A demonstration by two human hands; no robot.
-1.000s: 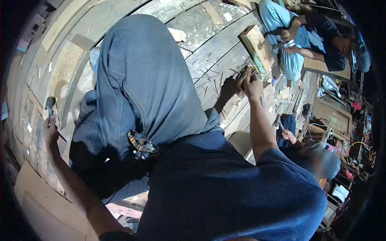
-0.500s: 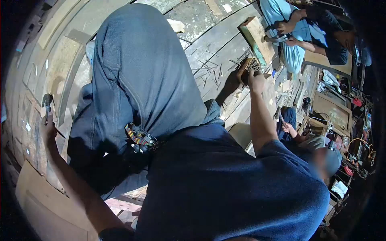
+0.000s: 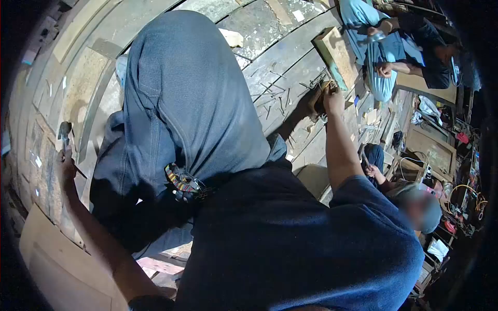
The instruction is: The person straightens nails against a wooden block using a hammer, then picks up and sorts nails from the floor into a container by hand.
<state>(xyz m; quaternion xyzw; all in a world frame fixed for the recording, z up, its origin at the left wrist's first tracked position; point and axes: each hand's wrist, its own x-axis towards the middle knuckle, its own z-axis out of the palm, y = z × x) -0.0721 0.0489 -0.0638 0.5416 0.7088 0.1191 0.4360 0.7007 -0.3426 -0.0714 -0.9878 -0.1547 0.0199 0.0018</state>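
At the far left, my left hand [image 3: 66, 165] is closed around the handle of a hammer [image 3: 64, 129], its dark head showing beyond the fingers. My right hand [image 3: 333, 101] is stretched out to the right, with fingers curled in at a small brown container [image 3: 315, 102] holding a bunch of nails [image 3: 326, 84]. What the fingertips pinch is hidden. Several loose nails [image 3: 280, 96] lie scattered on the boards beside that container. Between my hands rises my bent knee [image 3: 192, 78] in dark trousers.
A wooden block with a green side [image 3: 340, 57] stands beyond my right hand. Another person [image 3: 394, 52] in light-blue trousers sits close to it. A second person [image 3: 381, 176] is at right, holding a tool. Loose boards [image 3: 85, 88] lie at left.
My right hand stays at the nails, its fingers slightly shifted. The person at top right has moved their hands apart, one raised with a metal tool. My left hand keeps the hammer.
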